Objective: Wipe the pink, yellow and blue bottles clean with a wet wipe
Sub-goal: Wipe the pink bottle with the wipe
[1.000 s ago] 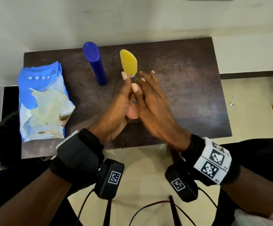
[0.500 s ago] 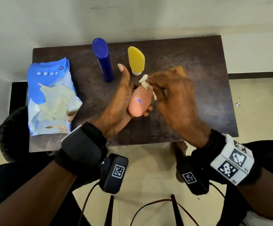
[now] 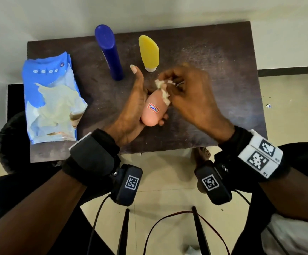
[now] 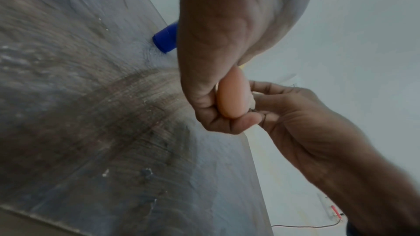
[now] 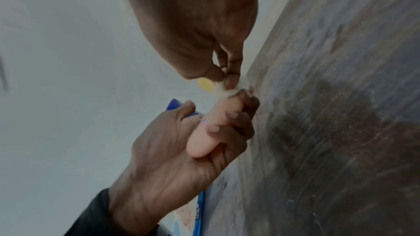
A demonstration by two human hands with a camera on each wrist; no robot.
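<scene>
Your left hand (image 3: pixel 131 115) cradles the pink bottle (image 3: pixel 154 109) above the table (image 3: pixel 223 70), your right fingers (image 3: pixel 169 76) pinching the wet wipe (image 3: pixel 163 89) at its far end; beyond your fingertips stand the yellow bottle (image 3: pixel 149 52) and, further left, the blue bottle (image 3: pixel 110 52), the wipes pack (image 3: pixel 50 100) leftmost.

Both forearms bare, wide black strap cuffs at each wrist. Left hand (image 3: pixel 131 115) side: black wrist cuff (image 3: pixel 92 153) with a pale slab along its outer edge, black camera box (image 3: pixel 127 184) hanging below with a square black-and-white fiducial tag, thin black cable trailing off it. Right hand (image 3: pixel 195 100) side: white block (image 3: pixel 259 158) on the cuff carrying two fiducial tags, separate black camera box (image 3: pixel 212 183) with its own tag, small screw visible at the mount. Dark trousers; white fabric at the lower right edge.
</scene>
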